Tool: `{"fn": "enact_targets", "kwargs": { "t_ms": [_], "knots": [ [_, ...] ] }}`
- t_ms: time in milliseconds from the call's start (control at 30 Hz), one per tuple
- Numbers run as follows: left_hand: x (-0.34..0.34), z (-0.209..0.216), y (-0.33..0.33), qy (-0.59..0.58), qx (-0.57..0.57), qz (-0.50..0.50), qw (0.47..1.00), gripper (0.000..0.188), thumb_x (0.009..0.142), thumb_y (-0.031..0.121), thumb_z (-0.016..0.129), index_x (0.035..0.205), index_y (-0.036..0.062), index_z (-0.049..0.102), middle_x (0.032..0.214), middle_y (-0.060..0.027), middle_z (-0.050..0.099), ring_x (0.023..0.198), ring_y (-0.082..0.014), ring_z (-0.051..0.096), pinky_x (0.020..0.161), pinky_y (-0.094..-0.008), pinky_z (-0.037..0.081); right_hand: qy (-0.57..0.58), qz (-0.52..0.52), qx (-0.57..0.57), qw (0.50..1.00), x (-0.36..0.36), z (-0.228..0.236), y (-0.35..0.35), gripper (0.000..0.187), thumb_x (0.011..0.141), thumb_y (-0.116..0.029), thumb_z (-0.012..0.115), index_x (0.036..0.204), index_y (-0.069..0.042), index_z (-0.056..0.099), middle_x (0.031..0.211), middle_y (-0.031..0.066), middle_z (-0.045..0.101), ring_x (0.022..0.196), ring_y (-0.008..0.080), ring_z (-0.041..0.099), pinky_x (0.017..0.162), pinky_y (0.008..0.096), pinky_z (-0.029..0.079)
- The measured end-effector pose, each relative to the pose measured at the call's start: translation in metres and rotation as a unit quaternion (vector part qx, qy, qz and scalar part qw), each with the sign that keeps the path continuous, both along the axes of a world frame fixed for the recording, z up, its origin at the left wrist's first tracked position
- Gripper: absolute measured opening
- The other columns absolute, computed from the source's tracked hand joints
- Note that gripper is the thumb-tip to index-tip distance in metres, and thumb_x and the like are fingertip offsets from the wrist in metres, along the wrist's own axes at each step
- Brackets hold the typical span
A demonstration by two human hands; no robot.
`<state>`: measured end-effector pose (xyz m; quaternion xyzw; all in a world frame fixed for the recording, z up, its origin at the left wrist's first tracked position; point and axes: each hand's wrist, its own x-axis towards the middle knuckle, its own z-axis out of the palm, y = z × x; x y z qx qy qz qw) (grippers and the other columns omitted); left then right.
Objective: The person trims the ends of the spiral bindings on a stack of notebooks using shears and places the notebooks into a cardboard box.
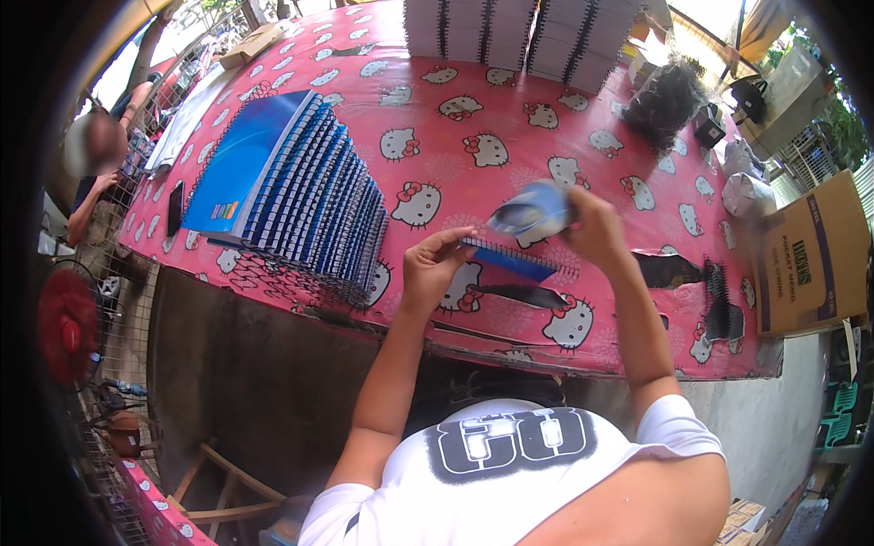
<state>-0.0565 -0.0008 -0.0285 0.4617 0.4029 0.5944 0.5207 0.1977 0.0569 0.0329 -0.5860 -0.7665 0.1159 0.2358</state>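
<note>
A blue notebook (pixel 512 261) with a wire spiral along its upper edge is at the table's near side. My left hand (pixel 433 266) pinches the left end of that spiral edge between thumb and fingers. My right hand (pixel 596 226) is closed around a blurred blue-and-grey piece (pixel 531 211), held just above the notebook; motion smears it too much to name its kind. To the left of my left hand rises a tall stack of blue spiral notebooks (pixel 250 164), with loose wire coils showing beneath its near side.
The table (pixel 364 146) wears a pink cat-print cover, torn near the front. White page stacks (pixel 482 32) with black spirals stand at the back. Dark coils (pixel 665 102) lie far right, more coils (pixel 719 305) near right by a cardboard box (pixel 810 255). Another person (pixel 91 159) is at far left.
</note>
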Motion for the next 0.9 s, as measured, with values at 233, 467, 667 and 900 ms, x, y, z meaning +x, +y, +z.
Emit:
{"fn": "enact_targets", "kwargs": {
  "t_ms": [233, 467, 667, 900],
  "knots": [
    [-0.003, -0.004, 0.006, -0.042, 0.032, -0.058, 0.997, 0.027, 0.079, -0.01, 0.069, 0.104, -0.0004, 0.065, 0.104, -0.0076, 0.067, 0.1, -0.0127, 0.062, 0.085, -0.0253, 0.053, -0.177, -0.283, 0.068, 0.94, 0.14, -0.034, -0.052, 0.055, 0.072, -0.021, 0.075, 0.12, -0.006, 0.054, 0.121, 0.0154, 0.056, 0.113, 0.0353, 0.053, 0.09, 0.0442, 0.045],
    [0.018, 0.021, -0.01, -0.047, 0.121, 0.067, 0.989, 0.02, 0.077, -0.009, 0.072, 0.094, -0.0007, 0.064, 0.102, -0.0122, 0.067, 0.095, -0.0155, 0.064, 0.082, -0.0274, 0.055, -0.111, -0.181, 0.037, 0.977, 0.099, -0.059, -0.163, 0.064, 0.078, -0.029, 0.073, 0.128, 0.001, 0.048, 0.126, 0.0201, 0.048, 0.119, 0.037, 0.045, 0.101, 0.0459, 0.035],
    [0.022, 0.041, -0.026, 0.134, 0.242, 0.161, 0.947, 0.016, 0.078, -0.008, 0.072, 0.092, -0.0012, 0.066, 0.102, -0.0149, 0.067, 0.09, -0.0154, 0.065, 0.076, -0.0249, 0.056, 0.096, -0.074, -0.003, 0.993, 0.034, -0.005, -0.147, 0.046, 0.082, -0.019, 0.067, 0.123, -0.004, 0.055, 0.114, 0.0177, 0.054, 0.107, 0.0349, 0.051, 0.093, 0.0439, 0.041],
    [0.022, 0.062, -0.038, 0.155, 0.258, 0.184, 0.936, 0.019, 0.076, -0.012, 0.069, 0.092, -0.0025, 0.066, 0.097, -0.0156, 0.068, 0.084, -0.0196, 0.069, 0.069, -0.027, 0.058, 0.133, 0.126, 0.102, 0.978, -0.054, 0.05, -0.126, 0.048, 0.078, -0.016, 0.07, 0.123, -0.004, 0.056, 0.11, 0.0165, 0.055, 0.104, 0.0327, 0.053, 0.089, 0.043, 0.044]
  ]
}}
